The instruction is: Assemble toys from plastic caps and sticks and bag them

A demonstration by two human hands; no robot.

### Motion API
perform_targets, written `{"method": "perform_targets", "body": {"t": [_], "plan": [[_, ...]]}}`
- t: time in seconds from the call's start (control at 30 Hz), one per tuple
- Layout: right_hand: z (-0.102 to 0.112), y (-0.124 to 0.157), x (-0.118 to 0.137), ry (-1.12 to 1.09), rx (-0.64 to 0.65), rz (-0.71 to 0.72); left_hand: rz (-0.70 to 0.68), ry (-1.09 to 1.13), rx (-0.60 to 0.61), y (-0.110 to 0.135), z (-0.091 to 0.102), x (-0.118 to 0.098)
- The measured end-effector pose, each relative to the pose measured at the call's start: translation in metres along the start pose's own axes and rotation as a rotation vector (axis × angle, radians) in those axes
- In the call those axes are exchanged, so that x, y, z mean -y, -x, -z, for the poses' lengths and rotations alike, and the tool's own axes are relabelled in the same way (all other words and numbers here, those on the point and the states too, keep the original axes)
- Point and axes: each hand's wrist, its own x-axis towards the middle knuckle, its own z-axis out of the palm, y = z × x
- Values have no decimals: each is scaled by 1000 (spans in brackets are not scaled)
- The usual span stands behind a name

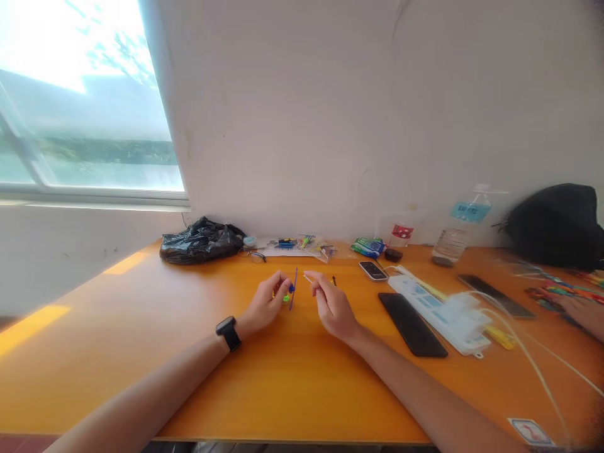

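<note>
My left hand (pixel 267 302), with a black watch on its wrist, pinches a small piece with blue, yellow and green parts. A thin blue stick (pixel 293 289) stands out at the fingertips, slanting up. To its right, my right hand (pixel 334 308) is closed on a thin white stick (pixel 307 277) whose tip points left toward the blue one. The two sticks are apart, with a narrow gap between my hands. Both hands are just above the wooden table (pixel 264 390). My fingers partly hide the coloured piece. A small dark item (pixel 334 280) shows behind my right hand.
At the back are a black plastic bag (pixel 202 242), glasses (pixel 253 254), bags of small coloured parts (pixel 311 245) and bottles (pixel 453 236). A black phone (pixel 412 324) and white power strip (pixel 438 314) with cables lie right. Another person's hand (pixel 582 311) is at far right.
</note>
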Motion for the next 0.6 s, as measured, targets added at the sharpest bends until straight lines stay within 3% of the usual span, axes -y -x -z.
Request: {"method": "perform_targets", "body": {"t": [0.17,0.43,0.6], "plan": [[2,-2,3,88,102,7,-7,13,11,0,0,0],[2,-1,-4,19,-40,-86,-8,9,13,1,0,3],[1,0,2,-6,17,-30,-26,-17,7,0,0,4]]}}
